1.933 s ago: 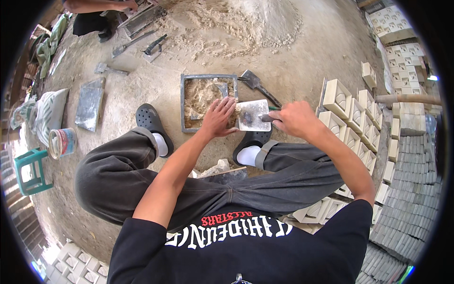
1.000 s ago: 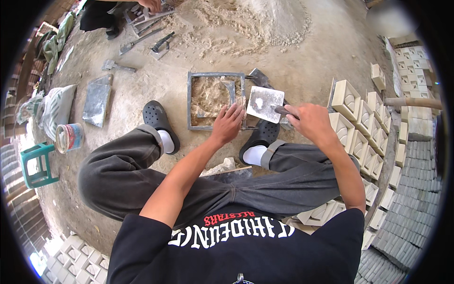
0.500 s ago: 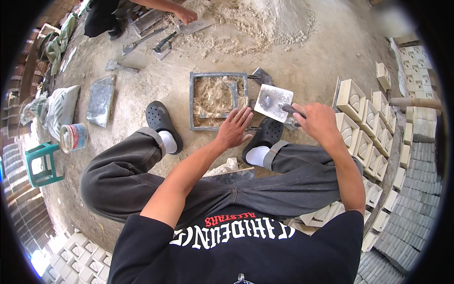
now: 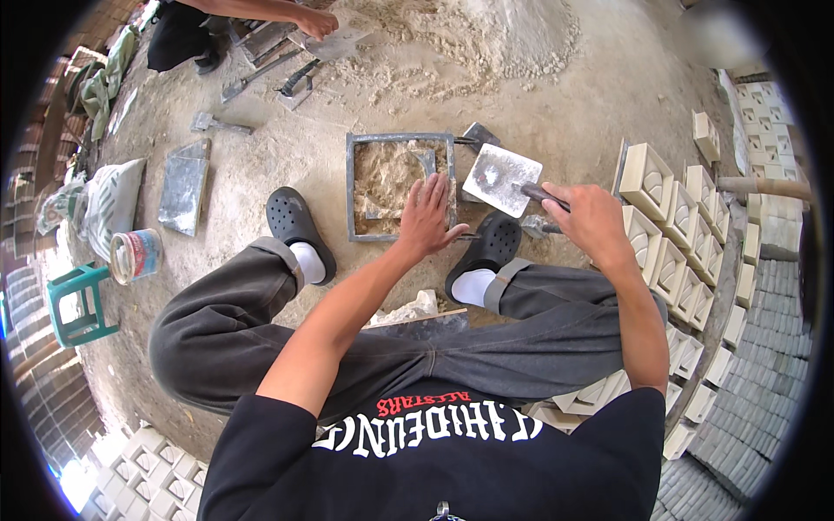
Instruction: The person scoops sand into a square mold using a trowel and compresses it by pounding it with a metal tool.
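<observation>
A square metal mould frame [image 4: 351, 187] lies on the ground between my feet, filled with loose, sandy mix [image 4: 380, 174]. My left hand [image 4: 425, 217] rests flat on the mix at the frame's near right part, fingers stretched out and a little apart. A darker inner piece [image 4: 425, 162] shows partly through the mix; the rest of it is buried or under my hand. In my right hand [image 4: 587, 219] is the dark handle of a trowel. Its square, powder-dusted trowel blade [image 4: 504, 179] is held just right of the frame, above my right shoe [image 4: 493, 243].
Moulded pale blocks [image 4: 647, 182] stand stacked at the right. A powder heap [image 4: 521, 39] lies at the far side. Another person's hand [image 4: 320, 23] works at far left, near a hammer [image 4: 221, 124] and a flat plate [image 4: 184, 187]. A bucket [image 4: 135, 255] and green stool [image 4: 80, 304] stand left.
My left hand has slid farther over the mix inside the frame. The trowel has shifted slightly away from me. The other person's hand has moved left.
</observation>
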The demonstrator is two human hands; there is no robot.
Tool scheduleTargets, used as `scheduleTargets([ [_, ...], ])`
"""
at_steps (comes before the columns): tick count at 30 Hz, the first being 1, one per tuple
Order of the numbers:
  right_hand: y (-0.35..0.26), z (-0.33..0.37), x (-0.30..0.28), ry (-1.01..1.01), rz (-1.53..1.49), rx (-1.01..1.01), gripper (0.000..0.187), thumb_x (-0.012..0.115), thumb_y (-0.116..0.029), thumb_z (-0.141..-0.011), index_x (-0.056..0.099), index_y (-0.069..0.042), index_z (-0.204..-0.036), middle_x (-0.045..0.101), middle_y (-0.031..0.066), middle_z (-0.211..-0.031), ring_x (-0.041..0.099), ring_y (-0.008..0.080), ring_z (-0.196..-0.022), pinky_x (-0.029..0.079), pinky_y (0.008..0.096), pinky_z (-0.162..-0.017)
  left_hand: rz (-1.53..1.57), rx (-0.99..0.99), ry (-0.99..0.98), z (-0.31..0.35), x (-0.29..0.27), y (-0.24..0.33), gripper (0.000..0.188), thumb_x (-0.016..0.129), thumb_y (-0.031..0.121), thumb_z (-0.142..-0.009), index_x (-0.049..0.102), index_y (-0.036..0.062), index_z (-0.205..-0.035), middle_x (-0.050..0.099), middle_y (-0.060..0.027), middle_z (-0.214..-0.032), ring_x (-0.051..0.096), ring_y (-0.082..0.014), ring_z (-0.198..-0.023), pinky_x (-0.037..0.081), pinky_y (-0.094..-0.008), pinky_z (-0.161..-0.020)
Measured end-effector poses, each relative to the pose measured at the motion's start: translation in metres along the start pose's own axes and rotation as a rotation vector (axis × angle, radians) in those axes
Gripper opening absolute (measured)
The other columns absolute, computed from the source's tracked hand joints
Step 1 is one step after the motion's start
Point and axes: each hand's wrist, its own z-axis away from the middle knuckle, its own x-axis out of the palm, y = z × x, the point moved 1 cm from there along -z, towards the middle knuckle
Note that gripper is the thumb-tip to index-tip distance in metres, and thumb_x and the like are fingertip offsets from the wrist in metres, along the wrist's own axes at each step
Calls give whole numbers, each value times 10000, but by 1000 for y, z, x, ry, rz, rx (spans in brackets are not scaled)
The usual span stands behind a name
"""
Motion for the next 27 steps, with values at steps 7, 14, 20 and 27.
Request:
scheduleTargets([
  [7,1,-12,-5,-18,-7,109,304,640,-372,-875,717,-208,-1119,675,166,-786,654,352,-731,515,437,-656,-65,-9,-59,-14,6,-11,945,301,713,-907,245,-27,-1492,174,-172,-1587,115,-269,-1485,29,-479,-1188],
  [14,44,-64,51,2,-170,169,309,555,-360,-927,695,-182,-1138,687,203,-860,660,394,-821,514,490,-719,3,-213,51,-9,-8,-47,938,348,687,-909,146,7,-1523,73,-165,-1608,29,-272,-1495,-23,-476,-1186],
  [20,81,-160,152,68,-403,380,423,514,-469,-922,684,-146,-1137,690,210,-918,663,395,-876,513,497,-756,20,-439,175,34,-12,-105,876,471,575,-919,165,12,-1517,130,-200,-1588,81,-323,-1483,21,-497,-1184],
  [27,106,-206,255,252,-517,580,453,518,-501,-910,659,-141,-1146,697,171,-999,659,362,-957,504,476,-808,177,-440,227,34,-11,-111,840,561,481,-905,222,-15,-1491,213,-237,-1553,169,-367,-1457,128,-471,-1181],
])
